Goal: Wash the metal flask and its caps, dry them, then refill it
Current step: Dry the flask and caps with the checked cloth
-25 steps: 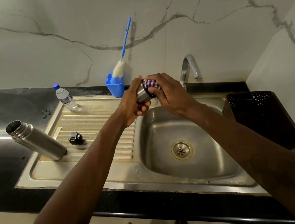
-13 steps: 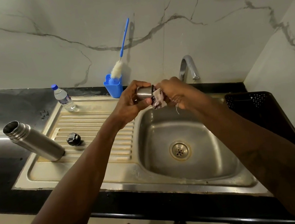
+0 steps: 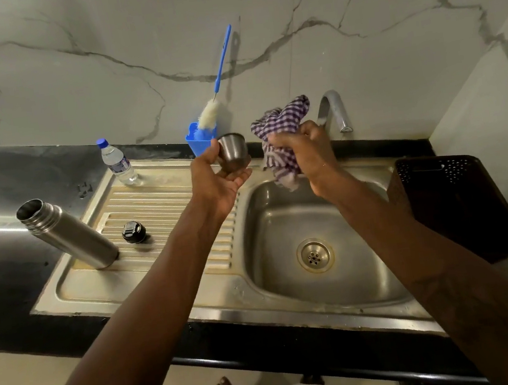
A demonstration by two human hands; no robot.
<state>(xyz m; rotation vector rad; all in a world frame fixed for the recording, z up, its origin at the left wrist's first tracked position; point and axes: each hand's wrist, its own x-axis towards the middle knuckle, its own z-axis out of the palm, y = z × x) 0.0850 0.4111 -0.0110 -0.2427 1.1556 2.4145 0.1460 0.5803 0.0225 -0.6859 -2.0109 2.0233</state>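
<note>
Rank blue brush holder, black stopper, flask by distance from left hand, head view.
1. Blue brush holder: just behind the left hand holding the steel cap.
2. Black stopper: left, on the drainboard.
3. Flask: farthest left, drainboard edge.

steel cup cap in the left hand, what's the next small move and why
Probably set the steel cup cap down on the drainboard beside the black stopper: the left hand holds it bare, while the checked cloth, gripped in the right hand, is clear of it, so wiping looks finished.
</note>
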